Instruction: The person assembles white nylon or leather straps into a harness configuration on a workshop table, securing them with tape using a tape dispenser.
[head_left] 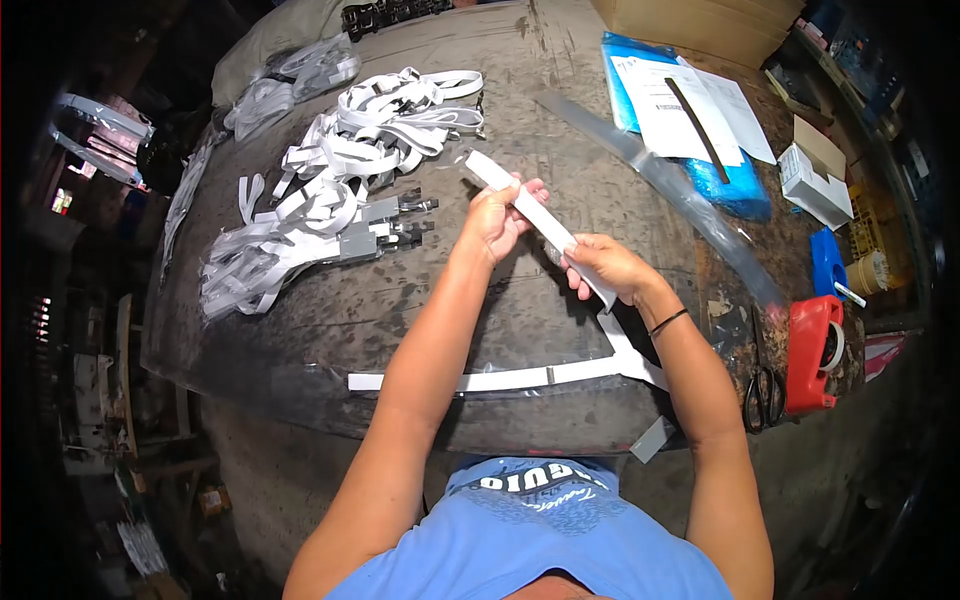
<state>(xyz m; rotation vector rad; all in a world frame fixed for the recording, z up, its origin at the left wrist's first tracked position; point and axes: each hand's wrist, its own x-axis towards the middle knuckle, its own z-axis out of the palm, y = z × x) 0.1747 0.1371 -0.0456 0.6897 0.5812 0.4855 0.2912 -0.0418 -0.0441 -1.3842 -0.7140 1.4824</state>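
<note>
1. while both hands work over the middle of it, a dark, worn table fills most of the view, rounded front edge close to the body, a sheet of clear plastic film draped over that edge.
2. heaped on the far left of the table, a pile of white ribbon cables with grey end pieces; more bagged bundles behind.
3. on the far right, papers on a blue bag, a small white box, a red tape dispenser and scissors near the right rim.
4. lying along the front edge, a long white flat cable, running right and turning up toward the hands.
5. held above the table centre, the folded white strip, slanting from upper left to lower right.
6. left hand closed around the upper part of the strip, fingers curled over it, thumb side pressing.
7. right hand pinching the lower end, fingers pressed together on it.
8. for doing this well, judged from the pose: keep the strip taut and flat between the two grips, slide rather than twist, avoid sharp creases.
9. open room: bare table just below and left of the hands, between pile and front cable; tighter on the right, where a long clear sleeve lies near the right wrist.
10. edge to mind: tail of the cable hanging over the front rim, grey end piece dangling.
</note>
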